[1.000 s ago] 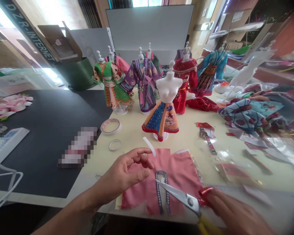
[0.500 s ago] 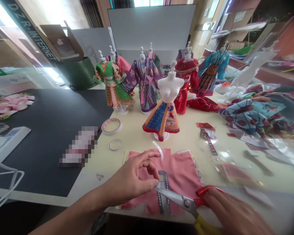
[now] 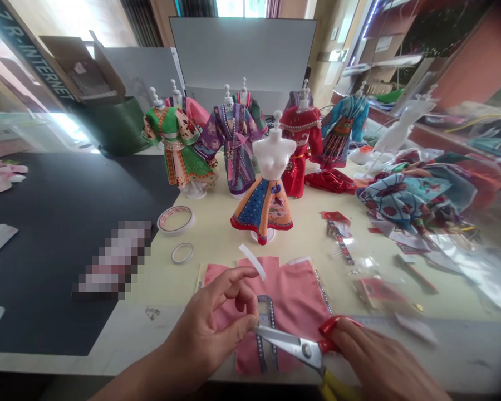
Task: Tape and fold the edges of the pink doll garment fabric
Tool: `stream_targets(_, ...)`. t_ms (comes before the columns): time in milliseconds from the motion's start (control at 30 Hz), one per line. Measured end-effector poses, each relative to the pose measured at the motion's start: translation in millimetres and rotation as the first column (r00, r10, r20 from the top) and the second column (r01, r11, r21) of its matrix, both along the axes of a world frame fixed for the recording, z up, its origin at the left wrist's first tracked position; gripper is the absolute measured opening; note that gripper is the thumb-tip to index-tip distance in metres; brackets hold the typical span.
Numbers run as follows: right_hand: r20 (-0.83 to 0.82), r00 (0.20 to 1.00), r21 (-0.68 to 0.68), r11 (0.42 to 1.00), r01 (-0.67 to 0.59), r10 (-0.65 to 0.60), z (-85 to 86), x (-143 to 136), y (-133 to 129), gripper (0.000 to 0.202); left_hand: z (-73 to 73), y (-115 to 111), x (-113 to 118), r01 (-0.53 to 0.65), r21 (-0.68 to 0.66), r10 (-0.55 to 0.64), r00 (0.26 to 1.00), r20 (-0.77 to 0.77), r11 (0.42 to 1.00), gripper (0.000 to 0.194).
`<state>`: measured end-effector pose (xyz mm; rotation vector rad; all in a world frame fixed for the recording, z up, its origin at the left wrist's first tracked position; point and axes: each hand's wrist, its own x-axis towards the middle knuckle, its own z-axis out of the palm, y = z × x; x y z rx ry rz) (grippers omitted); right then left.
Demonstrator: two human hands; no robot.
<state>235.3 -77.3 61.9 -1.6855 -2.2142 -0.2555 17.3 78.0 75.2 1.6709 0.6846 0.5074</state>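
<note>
pink cloth [image 3: 294,289], red-and-yellow scissor handles [image 3: 330,346], blue dotted skirt panel [image 3: 253,206]

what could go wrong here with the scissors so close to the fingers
The scissors in the right hand have their tips right by the left hand's thumb, so a slip could nick it. The blades also lie above the pink fabric and its beaded trim, so a low cut might snag either. The white strip by the left index fingertip could stick to the fabric if it is adhesive.

Cardbd box [image 3: 81,69] above green bin [image 3: 112,127], L of dressed mannequins [image 3: 236,145] w/ gray panel [image 3: 242,53] behind.
</note>
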Motion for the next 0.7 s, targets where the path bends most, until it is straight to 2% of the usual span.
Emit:
stream_targets(100,0.001,0.999,-0.031,0.999,-0.035,0.035,4.1,3.1,-2.9,0.018,5.8,-4.3,-2.6,-0.18,-0.048,0.185,0.975,0.125,0.982,0.034)
stream_targets(167,-0.001,1.0,-0.056,0.998,0.009,-0.01,3.9,14.3,-7.4,0.02,9.4,-7.4,-4.1,-0.319,-0.113,0.333,0.934,0.133,0.941,0.035)
stream_targets(233,0.02,0.993,-0.083,0.99,0.117,-0.116,2.9,36.0,-10.1,0.024,10.6,-10.5,-6.0,-0.406,-0.183,0.428,0.898,0.104,0.896,0.036)
stream_targets(300,0.08,0.97,-0.118,0.964,0.24,-0.231,2.9,66.7,-6.0,0.028,8.6,-12.9,-8.5,-0.435,-0.238,0.46,0.886,0.06,0.869,0.039)
stream_targets(333,0.136,0.933,-0.113,0.93,0.349,-0.334,3.6,83.6,-0.3,0.029,6.5,-13.5,-9.9,-0.443,-0.26,0.467,0.883,0.039,0.858,0.04)
stream_targets(367,0.2,0.887,-0.099,0.893,0.44,-0.415,4.7,100.3,7.9,0.035,3.8,-13.6,-11.2,-0.445,-0.282,0.47,0.882,0.023,0.85,0.041)
stream_targets(400,0.257,0.857,-0.119,0.866,0.486,-0.446,6.1,115.8,18.6,0.04,0.7,-13.3,-12.3,-0.442,-0.305,0.468,0.884,0.015,0.844,0.043)
stream_targets(467,0.301,0.824,-0.201,0.812,0.548,-0.481,8.7,140.7,45.2,0.039,-5.5,-12.0,-13.1,-0.404,-0.352,0.44,0.897,0.026,0.844,0.047)
stream_targets(500,0.301,0.816,-0.204,0.803,0.56,-0.493,9.3,149.3,59.9,0.04,-8.1,-11.4,-12.8,-0.382,-0.374,0.426,0.904,0.038,0.845,0.049)
stream_targets(567,0.293,0.827,-0.212,0.811,0.545,-0.479,7.6,158.5,89.0,0.041,-11.4,-10.9,-10.7,-0.36,-0.409,0.414,0.909,0.048,0.838,0.051)
stream_targets(700,0.247,0.883,-0.233,0.86,0.454,-0.399,-5.2,158.1,134.4,0.043,-12.5,-13.0,-5.2,-0.389,-0.46,0.444,0.896,0.012,0.798,0.051)
